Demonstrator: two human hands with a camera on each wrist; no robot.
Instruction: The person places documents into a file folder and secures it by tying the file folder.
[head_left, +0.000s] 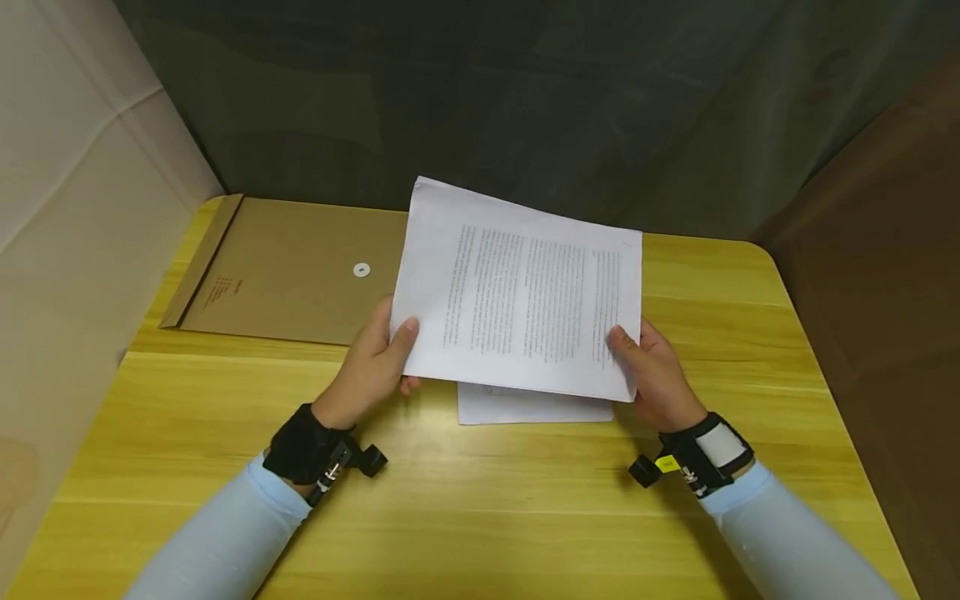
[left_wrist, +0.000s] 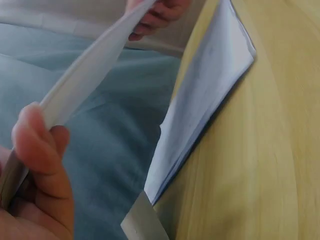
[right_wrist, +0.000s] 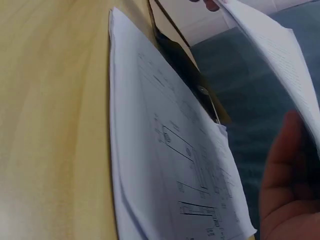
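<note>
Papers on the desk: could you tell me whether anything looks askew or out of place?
Nothing is damaged. The printed sheets are held tilted above the table by both hands, and the lower papers partly overlap the envelope.

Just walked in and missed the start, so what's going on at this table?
A person holds a printed stack above the table, left hand and right hand each pinching a near corner. More sheets lie flat underneath, and a brown envelope lies behind, at the left.
</note>
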